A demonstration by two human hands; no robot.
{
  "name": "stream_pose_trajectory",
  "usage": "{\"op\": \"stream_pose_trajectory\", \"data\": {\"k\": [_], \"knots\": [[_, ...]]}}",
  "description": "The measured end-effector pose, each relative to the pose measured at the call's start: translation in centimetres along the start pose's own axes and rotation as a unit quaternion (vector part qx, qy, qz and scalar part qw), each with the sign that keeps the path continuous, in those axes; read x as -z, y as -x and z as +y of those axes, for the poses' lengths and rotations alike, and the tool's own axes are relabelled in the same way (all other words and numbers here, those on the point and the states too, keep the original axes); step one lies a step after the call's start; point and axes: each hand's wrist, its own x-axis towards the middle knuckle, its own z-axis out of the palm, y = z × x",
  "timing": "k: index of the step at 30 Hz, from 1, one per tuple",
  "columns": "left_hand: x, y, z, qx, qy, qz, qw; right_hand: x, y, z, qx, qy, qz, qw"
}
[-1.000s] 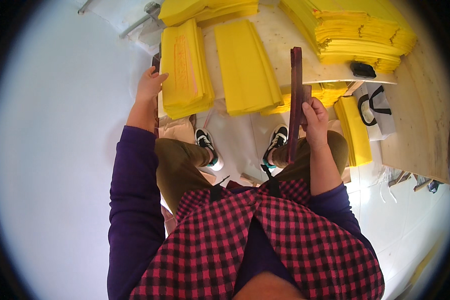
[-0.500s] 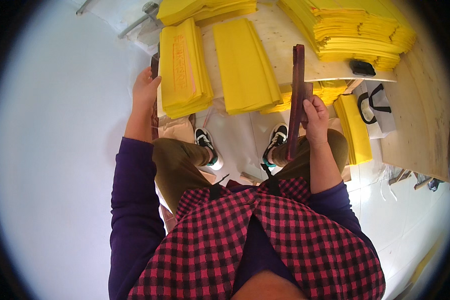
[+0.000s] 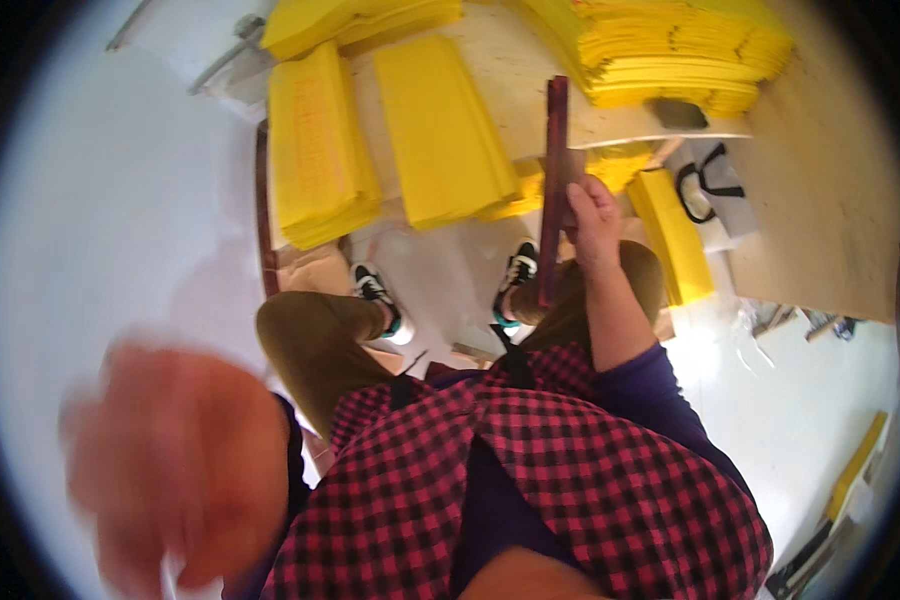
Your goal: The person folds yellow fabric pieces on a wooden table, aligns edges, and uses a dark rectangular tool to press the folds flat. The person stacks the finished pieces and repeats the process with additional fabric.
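My left hand (image 3: 180,460) is raised close to the camera at the lower left, smeared by motion, so its fingers cannot be made out. Over my right knee, my right hand (image 3: 595,215) is closed round the short grip of a long dark red squeegee-like bar (image 3: 553,190), held upright. In front of me on the wooden table (image 3: 480,90) lie two yellow stacks of flat fabric pieces. Red print marks the top of the left stack (image 3: 320,150); the face of the right stack (image 3: 445,135) looks plain.
A taller yellow pile (image 3: 680,50) stands at the far right, with a dark object (image 3: 678,114) by its front. Below are a yellow bundle (image 3: 670,235) and a white bag (image 3: 718,190) with black handles. A dark strip (image 3: 265,210) edges the table's left.
My left hand has left the table's left edge and come back toward me, up close to the camera. The right hand still holds the bar. The whole view has shifted slightly.
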Motion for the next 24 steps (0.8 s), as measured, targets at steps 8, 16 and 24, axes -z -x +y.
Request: {"op": "stream_pose_trajectory", "data": {"k": [8, 16, 24], "knots": [[-2.1, -2.4, 3.6, -0.003, 0.199, -0.013, 0.98, 0.3, 0.4, -0.5, -0.016, -0.033, -0.01, 0.999], [-1.3, 0.2, 3.7, -0.01, 0.16, 0.092, 0.983, 0.2, 0.5, -0.1, -0.013, -0.018, -0.002, 1.0], [-2.9, 14.1, -4.8, 0.349, -0.058, -0.135, 0.926, -1.8, 0.4, -2.3, -0.009, 0.002, 0.014, 1.0]]}}
